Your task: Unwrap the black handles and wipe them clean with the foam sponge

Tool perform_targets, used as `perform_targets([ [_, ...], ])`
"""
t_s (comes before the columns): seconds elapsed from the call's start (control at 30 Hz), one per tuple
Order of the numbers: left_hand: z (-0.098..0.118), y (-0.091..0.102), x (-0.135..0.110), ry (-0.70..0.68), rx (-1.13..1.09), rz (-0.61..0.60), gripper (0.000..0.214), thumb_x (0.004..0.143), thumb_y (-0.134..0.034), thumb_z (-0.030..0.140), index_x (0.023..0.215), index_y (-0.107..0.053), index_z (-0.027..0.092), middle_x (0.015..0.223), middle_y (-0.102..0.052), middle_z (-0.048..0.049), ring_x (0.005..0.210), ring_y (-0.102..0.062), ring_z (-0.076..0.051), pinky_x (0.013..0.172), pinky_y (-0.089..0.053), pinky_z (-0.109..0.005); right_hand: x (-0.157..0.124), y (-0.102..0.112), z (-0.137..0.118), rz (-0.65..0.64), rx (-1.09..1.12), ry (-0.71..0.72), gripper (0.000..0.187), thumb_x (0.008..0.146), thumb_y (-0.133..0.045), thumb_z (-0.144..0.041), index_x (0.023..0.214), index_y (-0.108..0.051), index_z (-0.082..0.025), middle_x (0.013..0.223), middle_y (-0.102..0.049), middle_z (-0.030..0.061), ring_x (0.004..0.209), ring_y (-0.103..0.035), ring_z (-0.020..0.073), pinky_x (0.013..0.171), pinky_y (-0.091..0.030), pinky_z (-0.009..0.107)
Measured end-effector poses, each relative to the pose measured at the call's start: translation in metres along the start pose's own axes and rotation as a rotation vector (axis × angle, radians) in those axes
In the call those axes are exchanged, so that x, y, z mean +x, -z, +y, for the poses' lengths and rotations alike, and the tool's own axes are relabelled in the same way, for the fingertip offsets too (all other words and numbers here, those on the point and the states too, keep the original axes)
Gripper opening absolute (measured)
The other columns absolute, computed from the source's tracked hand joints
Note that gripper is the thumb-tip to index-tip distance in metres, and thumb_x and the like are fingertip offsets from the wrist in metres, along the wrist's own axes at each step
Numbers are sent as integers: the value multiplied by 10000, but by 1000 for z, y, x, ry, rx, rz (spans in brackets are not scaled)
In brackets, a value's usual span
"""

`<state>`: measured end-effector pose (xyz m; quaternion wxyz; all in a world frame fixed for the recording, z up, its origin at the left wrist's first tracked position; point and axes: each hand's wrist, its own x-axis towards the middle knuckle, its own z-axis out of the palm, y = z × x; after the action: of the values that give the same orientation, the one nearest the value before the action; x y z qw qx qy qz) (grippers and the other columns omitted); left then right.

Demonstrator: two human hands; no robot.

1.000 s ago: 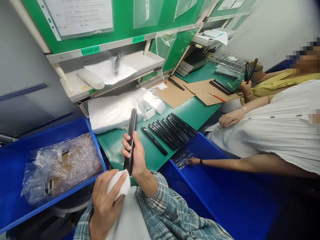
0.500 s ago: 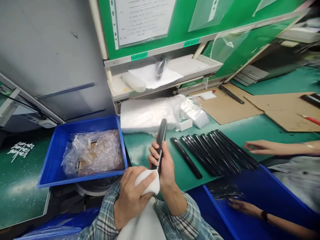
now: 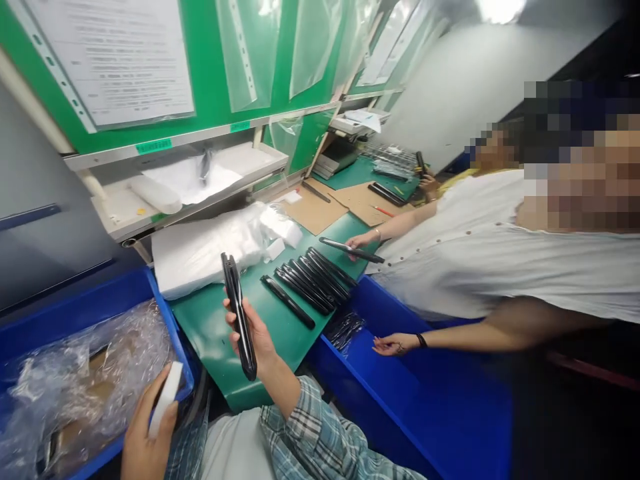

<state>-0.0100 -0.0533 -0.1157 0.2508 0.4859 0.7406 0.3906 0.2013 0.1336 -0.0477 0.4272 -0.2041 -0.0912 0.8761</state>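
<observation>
My right hand (image 3: 260, 337) is wrapped round a glossy black hair straightener (image 3: 239, 317), which stands nearly upright above the green table (image 3: 200, 333). Its upper end shows two slim arms side by side. Lower left, my left hand (image 3: 145, 430) grips a white foam block (image 3: 167, 400) between thumb and fingers, in front of the blue bin with plastic wrap. On the table to the right of my right hand, a single black straightener (image 3: 289, 301) lies apart. Beyond it is a row of several similar black straighteners (image 3: 313, 280), set close together.
A blue bin (image 3: 173, 327) with crumpled clear plastic stands at left; another blue bin (image 3: 425, 393) is at right. White wrapping sheets (image 3: 200, 250) lie under the shelf (image 3: 270, 157). A co-worker's hand (image 3: 363, 241) holds a black straightener; their other hand (image 3: 393, 345) is over the right bin.
The view has swung right. My hands have moved apart: the foam block is away from the straightener, down to the left. The co-worker's upper hand now holds a straightener.
</observation>
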Motion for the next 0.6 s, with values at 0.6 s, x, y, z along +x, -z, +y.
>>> perform_targets([
  [0.6,-136,91,117,552,119,1,377,1052,-755,447,1277,-728,146,1275,-743,-73,1126,-752,-289,970,-656,-454,-39,25,-12,168,-382,-106,491,910,-901,-461,1318,-728,-249,769,-451,-62,554,-344,94,436,-401,177],
])
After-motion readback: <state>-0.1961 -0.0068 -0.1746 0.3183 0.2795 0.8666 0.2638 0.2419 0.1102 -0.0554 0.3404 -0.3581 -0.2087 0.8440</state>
